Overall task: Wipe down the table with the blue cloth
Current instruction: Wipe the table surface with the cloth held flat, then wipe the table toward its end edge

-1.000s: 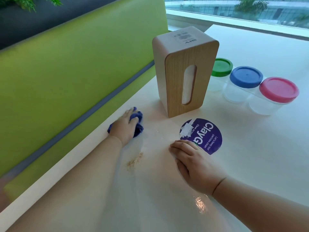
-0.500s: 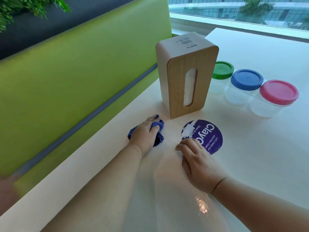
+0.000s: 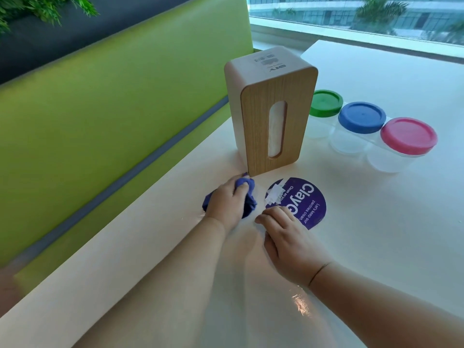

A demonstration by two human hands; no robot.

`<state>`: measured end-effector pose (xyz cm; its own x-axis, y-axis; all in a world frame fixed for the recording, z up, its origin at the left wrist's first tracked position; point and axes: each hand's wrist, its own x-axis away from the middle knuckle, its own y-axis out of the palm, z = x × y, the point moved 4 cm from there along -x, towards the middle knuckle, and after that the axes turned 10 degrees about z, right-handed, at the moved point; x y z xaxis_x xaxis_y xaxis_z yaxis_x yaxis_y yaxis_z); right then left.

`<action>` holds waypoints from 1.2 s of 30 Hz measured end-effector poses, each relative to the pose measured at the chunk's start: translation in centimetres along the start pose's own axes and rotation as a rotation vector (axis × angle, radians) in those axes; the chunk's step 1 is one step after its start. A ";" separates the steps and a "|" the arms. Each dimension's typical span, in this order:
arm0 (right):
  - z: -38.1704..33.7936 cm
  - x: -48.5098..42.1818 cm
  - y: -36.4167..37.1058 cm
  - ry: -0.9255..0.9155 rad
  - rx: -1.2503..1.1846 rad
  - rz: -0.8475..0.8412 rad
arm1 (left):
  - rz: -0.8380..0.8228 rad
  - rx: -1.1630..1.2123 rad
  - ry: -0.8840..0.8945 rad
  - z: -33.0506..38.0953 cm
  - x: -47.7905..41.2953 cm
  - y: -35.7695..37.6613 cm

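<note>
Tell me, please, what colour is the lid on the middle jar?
Blue; the middle jar's lid shows clearly in the head view.

Light: bright daylight from the window point(image 3: 376, 18), upper right of the frame.
Glare: a white spot on the table point(image 3: 300, 306) at lower centre.
Shadows: soft, faint.
Blur: lower left corner smeared.
Distortion: wide-angle bending at the edges.
Focus: centre sharp.
</note>
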<state>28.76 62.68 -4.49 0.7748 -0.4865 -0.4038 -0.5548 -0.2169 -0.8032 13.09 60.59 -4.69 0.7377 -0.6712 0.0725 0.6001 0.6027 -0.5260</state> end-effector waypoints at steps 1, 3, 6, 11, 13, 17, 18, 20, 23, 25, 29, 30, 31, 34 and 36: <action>0.0 0.0 0.0 -0.005 0.001 0.000 | -0.046 -0.022 0.042 0.1 0.2 0.3; 0.0 0.0 -0.1 -0.009 0.007 0.003 | -0.133 -0.051 0.118 0.0 0.9 0.4; -0.1 0.0 -0.3 -0.004 -0.001 -0.014 | -0.203 -0.039 0.139 -0.7 2.1 -0.7; -0.1 0.0 -0.4 0.006 -0.015 -0.016 | -0.235 -0.017 0.123 -0.6 2.0 -2.0; -0.1 -0.1 -0.3 0.005 -0.012 -0.015 | -0.225 -0.087 0.171 0.0 2.3 -1.3; -0.1 -0.1 -0.5 0.023 -0.032 0.018 | -0.296 -0.199 0.295 0.7 3.5 0.2; 0.0 -0.1 -0.6 0.045 -0.051 0.036 | -0.336 -0.216 0.289 0.7 3.9 0.3; 0.2 -0.1 -0.9 0.108 -0.089 0.070 | -0.399 -0.128 0.206 0.7 4.5 -0.1; 0.4 -0.1 -1.0 0.151 -0.124 0.089 | -0.294 0.165 0.096 1.6 5.6 -1.9; 0.6 0.0 -1.0 0.187 -0.140 0.081 | -0.095 0.227 0.108 1.6 6.3 -3.9; -0.9 -1.5 -0.9 0.102 -0.098 0.069 | 0.217 0.136 0.071 -1.5 8.9 -9.3; -2.0 -2.2 -0.2 0.001 -0.090 -0.002 | 0.262 0.086 0.031 -2.8 9.7 -10.5; -3.3 -2.7 0.9 -0.084 -0.071 -0.114 | 0.295 0.031 -0.005 -4.0 10.6 -11.7; -4.5 -2.9 4.5 -0.076 0.091 -0.399 | 0.343 -0.108 -0.072 -6.6 12.9 -14.1; -3.8 -2.6 5.5 0.031 0.171 -0.384 | 0.322 -0.233 -0.063 -7.7 13.8 -14.8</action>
<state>22.54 59.55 -6.22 0.9047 -0.4231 -0.0493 -0.1665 -0.2449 -0.9551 12.04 39.08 -2.46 0.8983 -0.4322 -0.0794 0.2546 0.6592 -0.7075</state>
